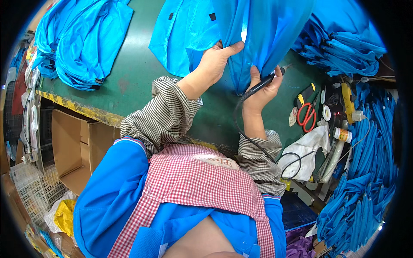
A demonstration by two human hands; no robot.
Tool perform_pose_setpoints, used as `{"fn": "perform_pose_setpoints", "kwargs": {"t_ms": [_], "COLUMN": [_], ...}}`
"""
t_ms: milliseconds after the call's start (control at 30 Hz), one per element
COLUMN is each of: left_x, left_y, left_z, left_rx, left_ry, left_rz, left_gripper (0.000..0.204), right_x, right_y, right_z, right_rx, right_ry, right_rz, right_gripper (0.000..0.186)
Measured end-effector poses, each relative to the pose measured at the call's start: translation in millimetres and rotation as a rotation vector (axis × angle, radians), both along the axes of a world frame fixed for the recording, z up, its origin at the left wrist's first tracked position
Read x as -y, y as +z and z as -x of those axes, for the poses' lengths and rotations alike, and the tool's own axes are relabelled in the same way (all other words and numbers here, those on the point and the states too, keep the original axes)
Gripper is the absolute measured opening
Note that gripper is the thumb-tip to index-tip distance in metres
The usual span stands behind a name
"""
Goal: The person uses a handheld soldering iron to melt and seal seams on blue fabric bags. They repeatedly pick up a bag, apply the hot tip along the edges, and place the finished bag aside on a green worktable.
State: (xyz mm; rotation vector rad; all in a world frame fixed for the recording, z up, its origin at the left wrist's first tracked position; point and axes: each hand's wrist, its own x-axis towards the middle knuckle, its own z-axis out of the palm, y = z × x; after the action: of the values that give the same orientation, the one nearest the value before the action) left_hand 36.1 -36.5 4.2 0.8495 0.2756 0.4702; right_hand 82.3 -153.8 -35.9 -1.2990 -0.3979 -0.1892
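A large piece of shiny blue fabric (262,38) rises from the far edge of the view and hangs in folds over the table. My left hand (213,64) is closed on its edge, the thumb pressed over the cloth and the other fingers partly hidden. My right hand (262,90) grips a pen-shaped soldering iron (260,87) with a black handle and a cord, its thin tip pointing up and to the right. The right thumb lies against the lower part of the fabric; whether it pinches the cloth, I cannot tell. Flat blue fabric (183,43) with small black tabs lies beside my left hand.
Blue fabric is piled at the far left (86,43) and far right (344,47) of the green table (133,64). Red-handled scissors (306,117), a yellow-black cutter (306,94) and a white rag (305,152) lie at right. A cardboard box (71,146) stands below the left edge.
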Motion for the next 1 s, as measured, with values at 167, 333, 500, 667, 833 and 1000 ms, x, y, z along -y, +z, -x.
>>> {"fn": "perform_pose_setpoints", "kwargs": {"t_ms": [167,333,500,667,833,1000], "left_x": [-5,3,1,3,11,6], "left_y": [3,-4,-6,-2,-2,-1], "left_z": [-8,-19,-26,-26,-30,-32], "left_rx": [-0.009,-0.077,-0.075,-0.132,0.011,0.003], "left_ry": [-0.101,0.02,0.024,-0.07,-0.003,-0.02], "left_rz": [-0.377,-0.666,-0.672,-0.652,-0.622,-0.667], "left_gripper": [0.051,0.052,0.051,0.055,0.049,0.049], "right_x": [5,12,13,16,22,65], "right_y": [2,9,10,10,21,40], "right_z": [-1,-11,-11,-12,-5,5], "right_rx": [-0.003,0.044,0.132,0.165,0.187,0.746], "right_ry": [0.045,-0.01,-0.083,-0.107,-0.151,-0.292], "right_rz": [0.001,0.15,0.224,0.274,0.398,0.315], "right_gripper": [0.053,0.049,0.048,0.047,0.047,0.033]}}
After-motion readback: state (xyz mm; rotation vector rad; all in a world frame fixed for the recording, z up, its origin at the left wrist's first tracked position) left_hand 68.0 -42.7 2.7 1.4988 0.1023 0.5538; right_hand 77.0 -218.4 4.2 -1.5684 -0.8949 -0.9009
